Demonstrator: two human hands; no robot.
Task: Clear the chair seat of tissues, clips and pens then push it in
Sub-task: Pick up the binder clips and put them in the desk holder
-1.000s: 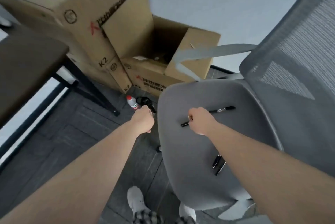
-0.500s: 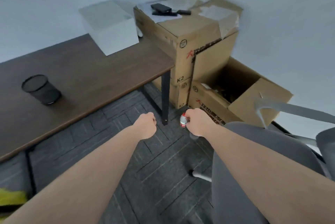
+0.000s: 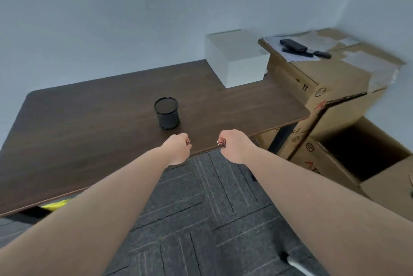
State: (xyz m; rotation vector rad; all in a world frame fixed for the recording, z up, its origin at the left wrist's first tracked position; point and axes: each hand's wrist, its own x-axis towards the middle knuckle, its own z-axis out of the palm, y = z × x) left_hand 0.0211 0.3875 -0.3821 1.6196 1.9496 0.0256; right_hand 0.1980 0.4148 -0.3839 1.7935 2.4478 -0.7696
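Left hand: the left hand [image 3: 178, 147] is being held fisted over the desk [image 3: 93, 119] near edge, at 6 o'clock from the mesh cup [image 3: 167, 112]; a small copper clip [image 3: 188, 141] is being pinched at its fingertips.
Right hand: the right hand [image 3: 233, 145] is being held closed just past the desk edge, at 5 o'clock from the cup; a second clip [image 3: 221, 142] is being gripped.
Chair: the seat is not being shown here, so what is left on it cannot be told.
Risk, drop: the clips are being held only by their tips; one may be let slip onto the carpet [image 3: 201, 208] if the pinch is loosened short of the cup.
Risk, miss: the cup mouth is being judged narrow; a clip released from the side may be bounced off the rim.
Risk, tip: the light cup may be knocked over if it is struck by a fist.
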